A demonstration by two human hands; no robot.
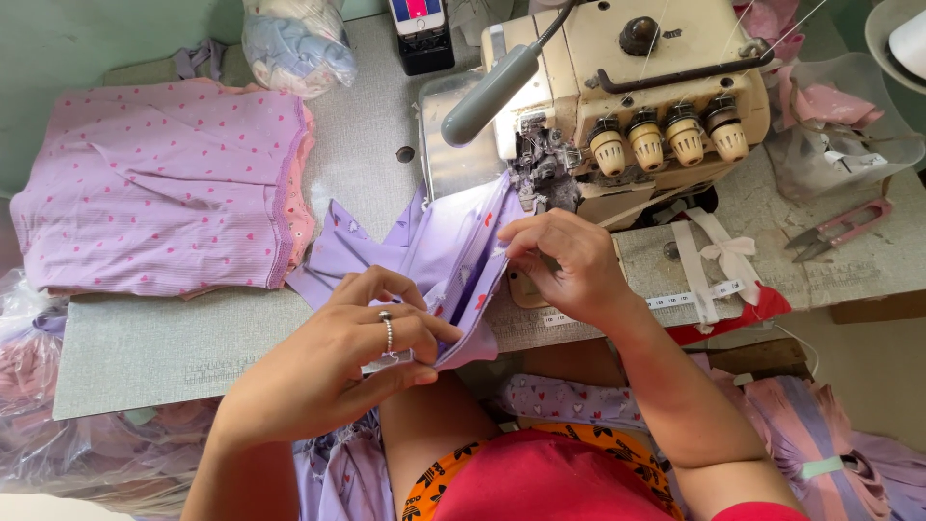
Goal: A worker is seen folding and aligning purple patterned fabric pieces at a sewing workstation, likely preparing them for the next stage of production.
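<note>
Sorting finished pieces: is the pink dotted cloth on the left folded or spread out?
Folded: the pink dotted cloth lies as a flat layered stack on the table.

A grey worktable [193,347] stands against what seems a green wall [87,34].

A lilac fabric piece [453,260] printed with small red hearts is lying folded and bunched between both hands. Its lower folded edge is sitting pinched under the left hand [357,357], while its upper edge is running beneath the right hand [569,265].
</note>
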